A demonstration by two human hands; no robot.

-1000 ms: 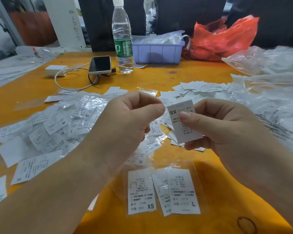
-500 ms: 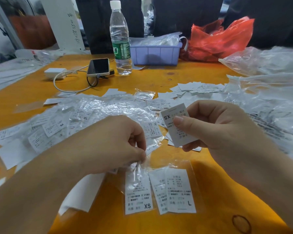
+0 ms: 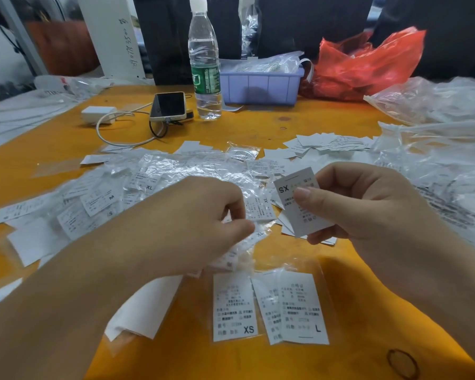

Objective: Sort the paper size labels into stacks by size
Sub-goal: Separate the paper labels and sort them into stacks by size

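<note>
At the far left, loose labels (image 3: 36, 237) lie scattered on the orange table (image 3: 33, 149), some face down. Next to them, a wide pile (image 3: 137, 185) of labels in clear sleeves spreads across the table; markings M, S and XL are readable on it. Behind the pile sit a white charger (image 3: 99, 114) with its cable, a phone (image 3: 168, 106), and a water bottle (image 3: 205, 61) standing upright. Your left hand (image 3: 200, 226) hovers over the near edge of the pile, fingers curled, thumb and forefinger pinching a sleeved label (image 3: 254, 238) marked XL. Below that hand, a blank white slip (image 3: 146, 308) lies on the table. Just right of it, an XS label (image 3: 234, 305) and an L label (image 3: 303, 308) lie flat, side by side, in sleeves, with another label tucked under the L one. Your right hand (image 3: 368, 204) holds a label (image 3: 299, 198) upside down so its mark reads SX; the thumb presses its face and the curled fingers back it. Behind, a lilac bin (image 3: 261, 86) and a red bag (image 3: 368, 61) sit at the table's far edge. Farther right, a small heap of bare labels (image 3: 329, 142) lies near clear plastic bags (image 3: 444, 165).
</note>
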